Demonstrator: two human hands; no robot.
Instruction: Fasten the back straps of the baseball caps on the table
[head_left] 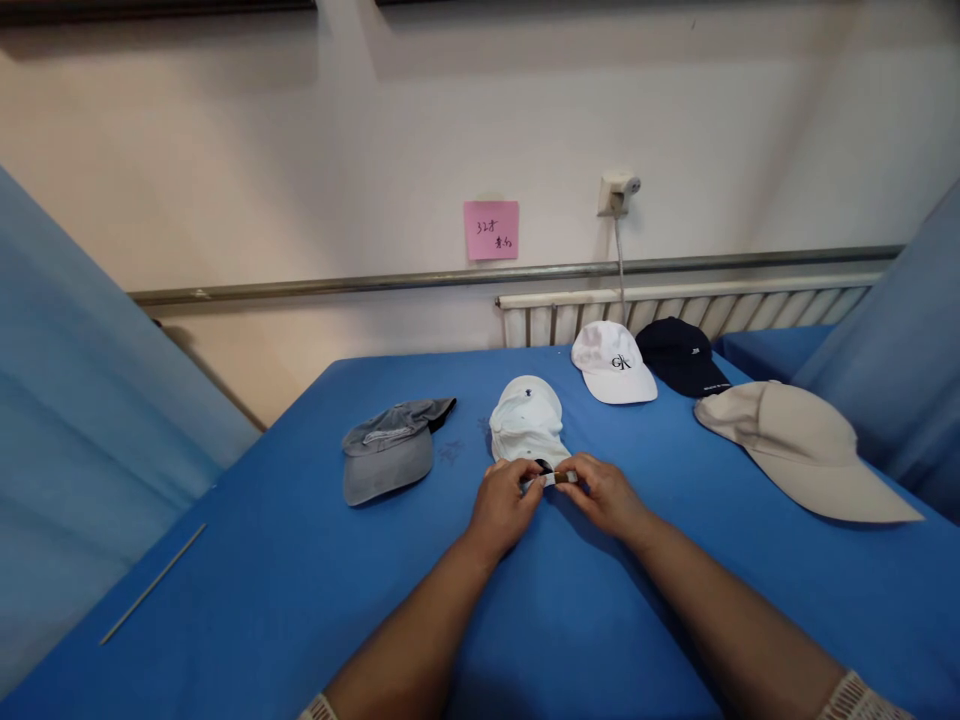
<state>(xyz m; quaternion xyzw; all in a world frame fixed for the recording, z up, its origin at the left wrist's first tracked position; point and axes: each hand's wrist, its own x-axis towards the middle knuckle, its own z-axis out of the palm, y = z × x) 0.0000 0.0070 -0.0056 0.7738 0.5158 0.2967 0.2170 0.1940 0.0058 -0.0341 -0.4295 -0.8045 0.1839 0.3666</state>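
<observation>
A pale mint-white baseball cap (526, 418) with a small dark emblem lies on the blue-covered table, its back strap towards me. My left hand (510, 502) pinches the left part of that strap between thumb and fingers. On the other side, my right hand (600, 492) is closed on the strap's right end, beside a small brownish buckle. The strap (550, 479) shows as a short pale band between my fingertips, with a dark gap in the cap behind it. The cap's brim is hidden from me.
A grey cap (390, 450) lies to the left. Back right are a white cap (613, 362), a black cap (681, 356) and a large beige cap (806, 448). A thin stick (154, 583) lies near the left edge of the blue table (285, 600). Blue curtains (90, 420) flank it; a radiator (705, 303) stands behind.
</observation>
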